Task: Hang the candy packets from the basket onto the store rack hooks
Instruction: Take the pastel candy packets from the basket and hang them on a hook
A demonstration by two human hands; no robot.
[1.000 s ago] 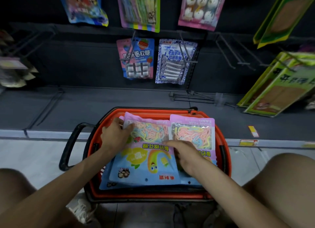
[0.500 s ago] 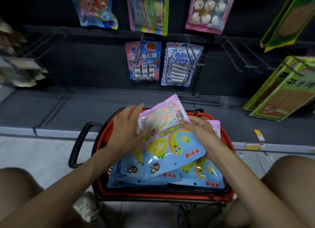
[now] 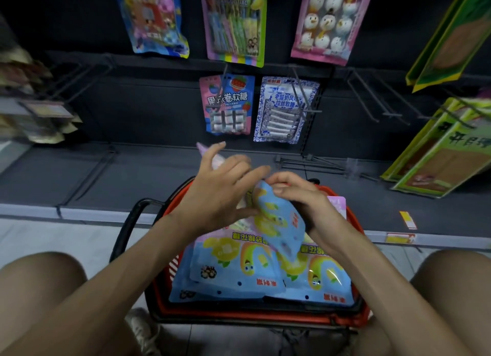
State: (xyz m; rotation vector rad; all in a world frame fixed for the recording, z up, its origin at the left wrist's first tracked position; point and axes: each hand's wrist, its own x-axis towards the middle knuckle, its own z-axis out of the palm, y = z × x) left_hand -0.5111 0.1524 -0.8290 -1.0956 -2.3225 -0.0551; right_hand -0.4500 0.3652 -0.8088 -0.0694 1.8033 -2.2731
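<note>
Over the red basket [image 3: 239, 315], a blue-and-pink candy packet [image 3: 276, 222] is lifted and turned nearly edge-on between my hands. My right hand [image 3: 303, 201] grips its right edge with curled fingers. Spread, straight fingers of my left hand [image 3: 218, 193] lie against its left side, and the packet's pink top pokes out behind them. Several more of the same packets [image 3: 233, 270] lie flat in the basket. Bare rack hooks [image 3: 305, 167] stick out low just beyond the basket, and others [image 3: 372, 100] are higher to the right.
A pink-and-blue packet [image 3: 228, 105] and a blue-white packet [image 3: 284, 111] hang mid-rack, with three colourful packets in the row above. Green packets [image 3: 438, 153] hang at the right. The basket's black handle [image 3: 127, 222] juts left. My bare knees flank the basket.
The top packet went from lying flat in the basket to lifted and turned on edge. Both hands rose with it toward the rack.
</note>
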